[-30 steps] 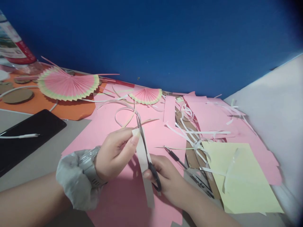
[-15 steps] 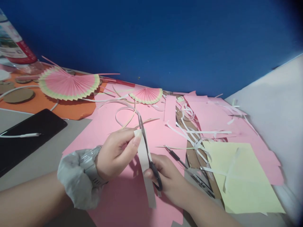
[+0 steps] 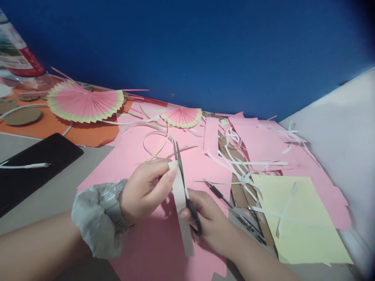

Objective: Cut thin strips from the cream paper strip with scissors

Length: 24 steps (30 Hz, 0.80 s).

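My left hand (image 3: 150, 185) pinches the top end of a pale paper strip (image 3: 184, 230) between thumb and fingers. My right hand (image 3: 205, 216) is closed around the black handles of a pair of scissors (image 3: 193, 216). The blades point up and away, lying along the right edge of the strip, close to my left fingertips. A narrow sliver of the same paper hangs beside the strip's lower end. Below both hands lies a large pink paper sheet (image 3: 164, 249).
At the back are two pleated pink-and-yellow paper fans (image 3: 88, 105). A black phone or tablet (image 3: 38, 175) with a white cable lies left. Pens (image 3: 215, 190), curled white strips (image 3: 234, 164) and a yellow sheet (image 3: 301, 218) lie right. A blue wall (image 3: 190, 50) stands behind.
The scissor blades, wider apart before, have drawn closer together at the tips. The hands and strip have shifted very slightly right.
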Each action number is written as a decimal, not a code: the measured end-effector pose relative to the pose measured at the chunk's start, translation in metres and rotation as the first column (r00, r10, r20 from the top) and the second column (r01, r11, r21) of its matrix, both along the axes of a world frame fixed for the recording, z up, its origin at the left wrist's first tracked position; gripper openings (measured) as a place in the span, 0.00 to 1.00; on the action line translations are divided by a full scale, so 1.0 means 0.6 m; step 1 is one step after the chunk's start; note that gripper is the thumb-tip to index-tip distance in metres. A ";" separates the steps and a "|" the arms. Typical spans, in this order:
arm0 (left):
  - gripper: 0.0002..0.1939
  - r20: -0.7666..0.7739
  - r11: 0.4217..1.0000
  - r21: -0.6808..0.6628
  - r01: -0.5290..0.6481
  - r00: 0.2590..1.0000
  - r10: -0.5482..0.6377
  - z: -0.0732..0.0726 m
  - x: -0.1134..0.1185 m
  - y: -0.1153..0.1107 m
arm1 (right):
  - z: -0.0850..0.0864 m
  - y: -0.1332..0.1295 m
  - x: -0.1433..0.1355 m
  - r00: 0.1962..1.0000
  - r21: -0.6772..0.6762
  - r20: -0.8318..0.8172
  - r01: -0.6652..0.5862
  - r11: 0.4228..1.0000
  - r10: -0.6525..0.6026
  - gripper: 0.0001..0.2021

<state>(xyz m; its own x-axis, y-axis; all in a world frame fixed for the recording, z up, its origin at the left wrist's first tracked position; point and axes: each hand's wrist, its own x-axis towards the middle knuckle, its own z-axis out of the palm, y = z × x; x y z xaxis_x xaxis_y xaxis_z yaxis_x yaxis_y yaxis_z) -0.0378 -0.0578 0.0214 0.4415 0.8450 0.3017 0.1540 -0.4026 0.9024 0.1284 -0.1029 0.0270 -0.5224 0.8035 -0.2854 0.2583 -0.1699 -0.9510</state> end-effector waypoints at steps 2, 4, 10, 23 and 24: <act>0.18 0.003 1.000 -0.011 0.007 1.000 -0.007 0.000 0.000 0.000 | 0.001 0.000 0.000 1.000 0.021 0.005 -0.005 1.000 0.004 0.23; 0.19 0.006 1.000 -0.019 0.010 1.000 -0.010 0.001 0.001 -0.001 | 0.000 0.000 0.000 1.000 0.022 0.005 -0.005 1.000 0.005 0.23; 0.18 -0.004 1.000 0.000 0.003 1.000 -0.003 0.004 0.001 -0.004 | -0.003 -0.002 0.001 1.000 -0.045 -0.009 -0.017 0.999 0.016 0.24; 0.18 -0.077 0.996 0.073 -0.060 0.995 0.066 0.005 0.001 -0.002 | -0.003 -0.001 0.004 1.000 -0.029 -0.017 -0.001 1.000 0.001 0.10; 0.18 -0.071 0.995 0.081 -0.060 0.995 0.066 0.005 0.001 -0.002 | -0.002 -0.001 0.003 1.000 -0.020 -0.012 0.000 1.000 -0.001 0.10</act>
